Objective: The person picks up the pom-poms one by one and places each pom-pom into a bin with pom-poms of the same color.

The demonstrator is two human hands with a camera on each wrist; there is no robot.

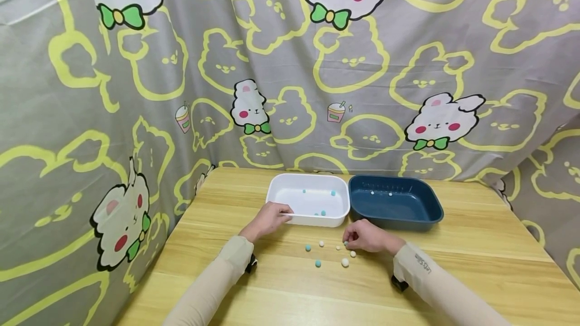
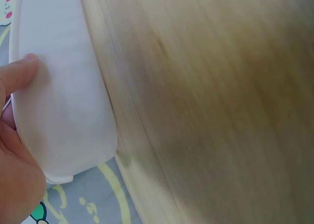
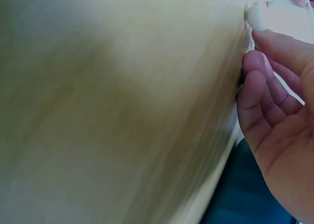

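Note:
My left hand (image 1: 268,219) grips the near left rim of a white plastic basin (image 1: 312,221); in the left wrist view its thumb (image 2: 24,69) presses the basin's outer wall. Inside lie several small teal balls (image 1: 333,193). My right hand (image 1: 369,236) is low over the table, fingers curled, pinching a small teal ball (image 1: 346,243) at its fingertips. In the right wrist view that ball is hidden, and a white ball (image 3: 256,18) shows just past the thumb. Around this hand lie loose white balls (image 1: 345,262) and teal balls (image 1: 318,263).
A dark blue basin (image 1: 396,224) stands against the white one on the right, with two small white balls (image 1: 390,194) inside. Both rest on a wooden table (image 1: 290,296). A grey patterned curtain (image 1: 290,74) hangs behind the table and along its sides.

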